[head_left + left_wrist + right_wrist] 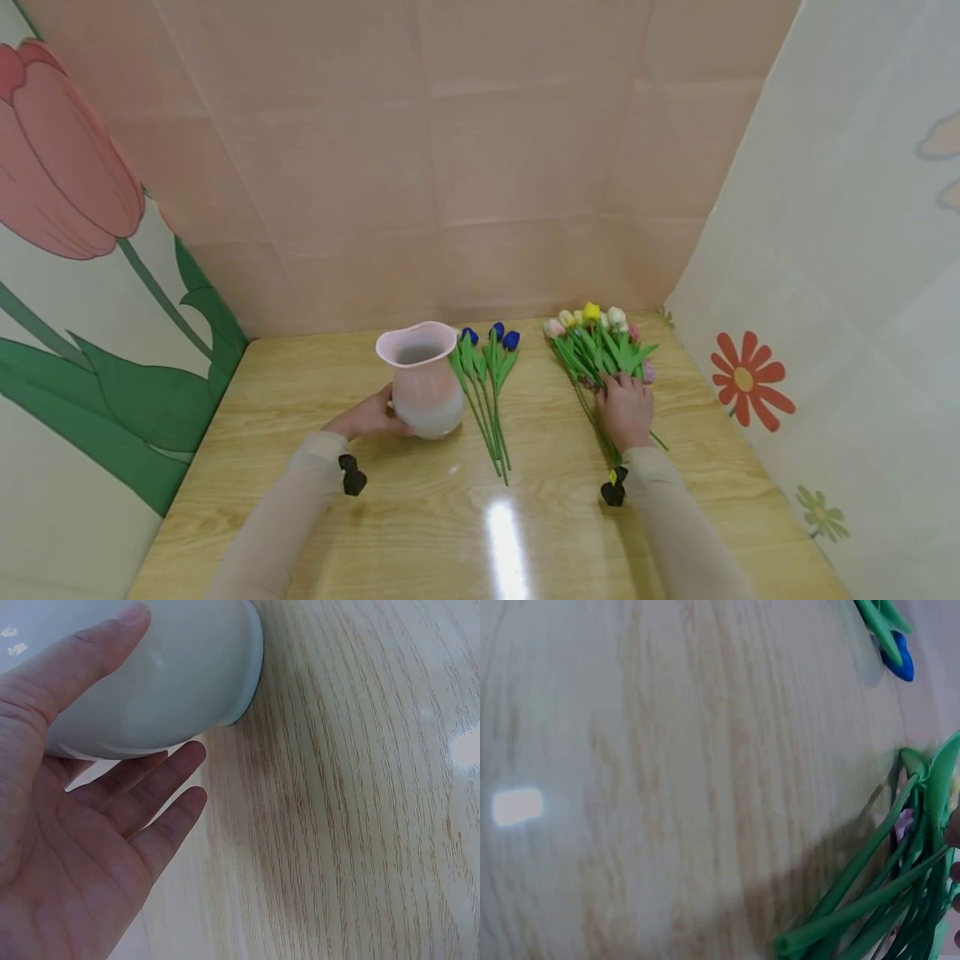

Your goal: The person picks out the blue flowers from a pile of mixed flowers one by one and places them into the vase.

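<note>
My left hand (372, 416) holds a pink-and-white vase (429, 398) with a wavy rim, upright and leaning slightly. In the left wrist view the thumb lies along the vase's pale side (176, 675) and the other fingers (169, 780) reach round underneath. At the right, my right hand (627, 410) grips into a bunch of artificial tulips (592, 346) with yellow, white, pink and purple heads. Its fingertips show only at the edge of the right wrist view, against the green stems (877, 889); much of the grip is hidden.
Several blue tulips (491, 367) lie on the wooden table (555, 533) between the vase and the bunch, stems toward me. A pinkish backdrop (450, 167) rises behind the table's far edge. Flower-printed sheets (825, 292) stand at both sides.
</note>
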A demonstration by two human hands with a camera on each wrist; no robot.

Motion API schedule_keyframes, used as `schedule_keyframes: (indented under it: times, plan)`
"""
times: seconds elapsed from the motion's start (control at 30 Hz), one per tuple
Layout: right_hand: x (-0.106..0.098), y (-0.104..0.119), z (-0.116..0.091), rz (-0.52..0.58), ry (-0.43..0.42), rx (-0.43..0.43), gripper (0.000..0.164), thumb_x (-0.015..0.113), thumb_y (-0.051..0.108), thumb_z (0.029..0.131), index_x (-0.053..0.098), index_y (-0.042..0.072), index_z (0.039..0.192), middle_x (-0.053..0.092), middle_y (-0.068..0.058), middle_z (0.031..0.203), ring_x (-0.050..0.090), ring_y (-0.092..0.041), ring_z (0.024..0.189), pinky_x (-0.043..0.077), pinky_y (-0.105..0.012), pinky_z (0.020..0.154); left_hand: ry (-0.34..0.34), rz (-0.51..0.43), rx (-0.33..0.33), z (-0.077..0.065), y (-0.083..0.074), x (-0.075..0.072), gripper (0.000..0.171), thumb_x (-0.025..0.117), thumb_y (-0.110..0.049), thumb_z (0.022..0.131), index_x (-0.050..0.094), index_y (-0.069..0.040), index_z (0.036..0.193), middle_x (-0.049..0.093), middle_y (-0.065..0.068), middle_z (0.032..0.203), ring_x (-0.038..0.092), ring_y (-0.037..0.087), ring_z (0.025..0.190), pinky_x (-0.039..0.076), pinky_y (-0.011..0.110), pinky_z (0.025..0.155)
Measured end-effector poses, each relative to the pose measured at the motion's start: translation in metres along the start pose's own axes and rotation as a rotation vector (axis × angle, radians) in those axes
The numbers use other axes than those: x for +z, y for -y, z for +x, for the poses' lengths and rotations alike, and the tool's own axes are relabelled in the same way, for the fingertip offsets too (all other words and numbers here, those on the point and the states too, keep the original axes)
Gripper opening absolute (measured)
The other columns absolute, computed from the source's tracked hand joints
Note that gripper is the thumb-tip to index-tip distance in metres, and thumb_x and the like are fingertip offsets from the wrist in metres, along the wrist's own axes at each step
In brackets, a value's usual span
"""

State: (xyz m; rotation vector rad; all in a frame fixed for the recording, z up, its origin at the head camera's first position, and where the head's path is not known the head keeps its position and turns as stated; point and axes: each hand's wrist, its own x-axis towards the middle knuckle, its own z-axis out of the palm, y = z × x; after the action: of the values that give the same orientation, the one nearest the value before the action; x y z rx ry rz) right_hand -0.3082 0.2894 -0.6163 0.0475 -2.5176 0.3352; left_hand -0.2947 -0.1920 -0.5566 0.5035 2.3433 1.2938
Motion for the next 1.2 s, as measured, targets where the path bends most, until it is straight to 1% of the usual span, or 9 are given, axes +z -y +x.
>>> schedule_keyframes:
  times: [0.17, 0.3, 0.43, 0.57, 0.7, 0.77, 0.87, 1.03, 1.2]
  plan:
    - [-0.004, 0.010, 0.008, 0.023, -0.055, -0.036, 0.036, 0.071, 0.016, 0.077, 0.066, 0.005, 0.111, 0.059, -0.019, 0.110, 0.053, -0.041, 0.099, 0.038, -0.057, 0.081, 0.002, 0.023, 0.041, -0.002, -0.002, 0.000, 0.097, 0.078, -0.026, 0.074, 0.015, 0.000, 0.144, 0.035, 0.024, 0.137, 0.038, 0.035, 0.122, 0.031, 0.051, 0.099]
    - [-0.006, 0.025, 0.016, 0.023, -0.101, -0.087, 0.048, 0.072, 0.017, 0.075, 0.061, 0.006, 0.120, 0.056, -0.023, 0.117, 0.053, -0.043, 0.101, 0.040, -0.058, 0.081, -0.001, -0.010, 0.004, -0.001, -0.001, 0.000, 0.096, 0.078, -0.023, 0.074, 0.016, -0.003, 0.144, 0.035, 0.020, 0.139, 0.037, 0.032, 0.124, 0.030, 0.049, 0.101]
    - [-0.009, 0.045, 0.022, 0.037, -0.068, -0.117, 0.059, 0.070, 0.019, 0.076, 0.052, 0.008, 0.131, 0.048, -0.026, 0.126, 0.050, -0.045, 0.107, 0.039, -0.059, 0.083, -0.011, -0.026, -0.017, 0.001, 0.000, 0.002, 0.096, 0.079, -0.018, 0.073, 0.017, -0.003, 0.144, 0.035, 0.018, 0.139, 0.037, 0.031, 0.124, 0.030, 0.048, 0.101]
    - [-0.009, 0.067, 0.024, 0.051, 0.023, -0.141, 0.069, 0.070, 0.024, 0.076, 0.042, 0.008, 0.138, 0.041, -0.029, 0.132, 0.044, -0.047, 0.113, 0.036, -0.058, 0.089, -0.018, -0.033, -0.013, 0.001, -0.001, 0.002, 0.095, 0.079, -0.016, 0.072, 0.018, -0.003, 0.144, 0.036, 0.018, 0.139, 0.037, 0.031, 0.124, 0.031, 0.049, 0.100]
    - [-0.004, 0.091, 0.021, 0.056, 0.171, -0.152, 0.075, 0.068, 0.030, 0.080, 0.033, 0.008, 0.143, 0.031, -0.030, 0.139, 0.036, -0.046, 0.122, 0.032, -0.058, 0.095, -0.020, -0.030, -0.009, 0.000, -0.002, 0.002, 0.095, 0.080, -0.017, 0.072, 0.019, -0.003, 0.144, 0.037, 0.018, 0.137, 0.038, 0.030, 0.123, 0.031, 0.048, 0.101]
    - [0.001, 0.101, 0.019, 0.054, 0.239, -0.163, 0.076, 0.066, 0.033, 0.082, 0.030, 0.007, 0.144, 0.030, -0.029, 0.140, 0.033, -0.044, 0.125, 0.031, -0.056, 0.097, -0.019, -0.024, -0.006, -0.001, -0.002, 0.001, 0.094, 0.080, -0.017, 0.072, 0.020, -0.004, 0.143, 0.038, 0.017, 0.137, 0.039, 0.030, 0.123, 0.031, 0.048, 0.100]
    - [0.009, 0.115, 0.015, 0.045, 0.317, -0.184, 0.075, 0.064, 0.036, 0.084, 0.030, 0.003, 0.143, 0.033, -0.028, 0.138, 0.033, -0.042, 0.126, 0.031, -0.054, 0.099, -0.015, -0.021, -0.005, 0.000, -0.002, 0.001, 0.093, 0.079, -0.018, 0.073, 0.020, -0.004, 0.143, 0.038, 0.017, 0.136, 0.039, 0.030, 0.123, 0.030, 0.049, 0.101]
    - [0.018, 0.140, 0.012, 0.056, 0.424, -0.134, 0.067, 0.062, 0.037, 0.086, 0.038, 0.001, 0.137, 0.045, -0.025, 0.128, 0.043, -0.039, 0.117, 0.038, -0.052, 0.092, -0.006, -0.021, -0.004, 0.001, 0.000, 0.000, 0.095, 0.079, -0.020, 0.073, 0.018, -0.005, 0.144, 0.037, 0.016, 0.136, 0.037, 0.031, 0.123, 0.029, 0.050, 0.101]
    - [0.031, 0.159, 0.008, 0.073, 0.551, -0.032, 0.048, 0.057, 0.037, 0.089, 0.048, 0.000, 0.118, 0.052, -0.018, 0.106, 0.052, -0.034, 0.096, 0.045, -0.048, 0.078, -0.006, -0.029, -0.007, 0.001, 0.000, 0.000, 0.096, 0.080, -0.019, 0.072, 0.019, -0.006, 0.144, 0.038, 0.015, 0.135, 0.038, 0.030, 0.122, 0.030, 0.049, 0.101]
